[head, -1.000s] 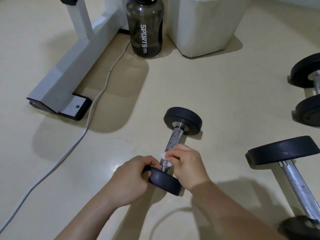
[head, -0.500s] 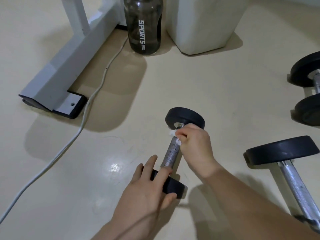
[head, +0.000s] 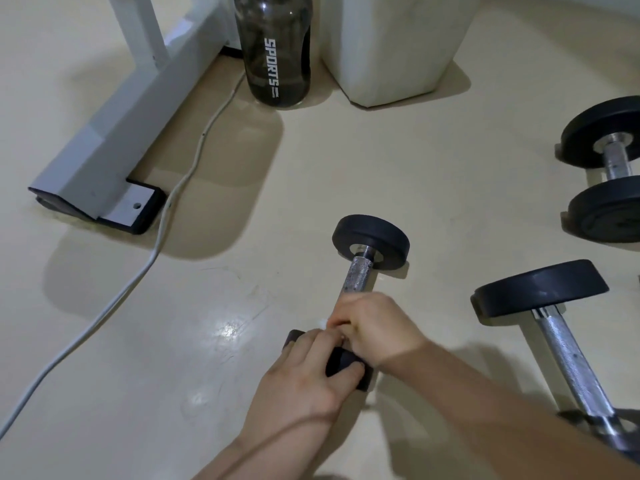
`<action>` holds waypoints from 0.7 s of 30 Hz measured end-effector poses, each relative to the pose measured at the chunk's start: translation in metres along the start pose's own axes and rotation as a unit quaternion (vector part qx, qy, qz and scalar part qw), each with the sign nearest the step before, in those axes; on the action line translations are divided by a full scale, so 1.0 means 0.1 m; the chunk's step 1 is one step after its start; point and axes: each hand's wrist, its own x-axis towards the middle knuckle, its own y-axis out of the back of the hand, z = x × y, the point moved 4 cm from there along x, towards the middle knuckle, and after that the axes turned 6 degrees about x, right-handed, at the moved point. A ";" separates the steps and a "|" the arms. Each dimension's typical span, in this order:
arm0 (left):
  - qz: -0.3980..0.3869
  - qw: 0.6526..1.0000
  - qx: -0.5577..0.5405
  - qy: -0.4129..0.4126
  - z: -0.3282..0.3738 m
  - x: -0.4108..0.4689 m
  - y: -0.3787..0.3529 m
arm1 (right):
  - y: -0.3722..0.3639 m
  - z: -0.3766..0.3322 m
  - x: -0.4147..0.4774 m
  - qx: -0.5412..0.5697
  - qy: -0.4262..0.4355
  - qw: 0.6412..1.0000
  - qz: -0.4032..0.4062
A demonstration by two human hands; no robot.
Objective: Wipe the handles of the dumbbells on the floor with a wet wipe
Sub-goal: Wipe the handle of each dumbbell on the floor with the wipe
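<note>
Curled tight round the near end of the handle (head: pixel 360 276), the right hand (head: pixel 375 327) has a wet wipe (head: pixel 323 322) pressed under its fingers, with only a small white scrap of it showing at the left edge of the fist. The left hand (head: pixel 301 379) holds the near black weight of the small dumbbell (head: pixel 372 239), fingers draped over its top and thumb against its near face, touching the right hand's knuckles. This dumbbell lies on the cream floor (head: pixel 433 188) in the middle of the view, its far weight pointing away and the bare rough metal of the handle showing between that weight and the right fist. A longer dumbbell (head: pixel 561 344) lies just to the right, near the right forearm, and a third dumbbell (head: pixel 614 161) sits further off at the right edge. At the top stand a dark water bottle (head: pixel 273 53) printed SPORTS and a white bin (head: pixel 391 46) beside it. A grey cable (head: pixel 138 282) runs across the floor on the left, past the foot of a white metal frame (head: pixel 114 140).
</note>
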 end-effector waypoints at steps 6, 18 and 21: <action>0.034 0.999 -0.017 0.009 0.00 -0.15 0.07 | 0.37 0.35 0.27 -0.078 -0.082 0.987 0.116; 0.024 0.982 0.046 -0.180 0.16 -0.10 -0.16 | 0.19 0.16 -0.13 -0.085 -0.050 0.994 0.053; 0.022 0.979 0.037 -0.201 0.17 -0.07 -0.20 | 0.15 0.15 -0.23 -0.077 -0.025 0.996 -0.030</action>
